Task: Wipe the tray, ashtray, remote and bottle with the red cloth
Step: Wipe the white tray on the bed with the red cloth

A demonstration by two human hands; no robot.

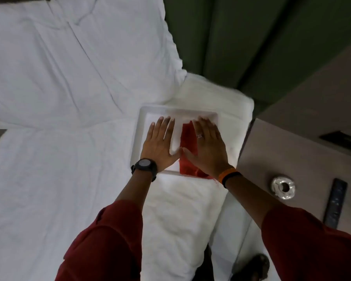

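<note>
Head view: red cloth [187,138] flat, partly folded, inside white tray [137,136] on bed [49,98]. Right hand [208,148] pressing cloth, fingers spread flat. Left hand [160,141] flat on tray, fingers extended. Ashtray [283,187], remote [335,202] on nightstand [292,151].

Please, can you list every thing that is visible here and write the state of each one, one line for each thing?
White rectangular plastic tray: upright on the white bed, holds the cloth.
Red cloth: spread flat in the tray, near edge hanging over the rim.
Left hand: open, flat on the tray.
Right hand: open, pressing on the cloth.
Shiny round ashtray: upright on the brown nightstand.
Dark slim remote: lying flat beside it.
</note>
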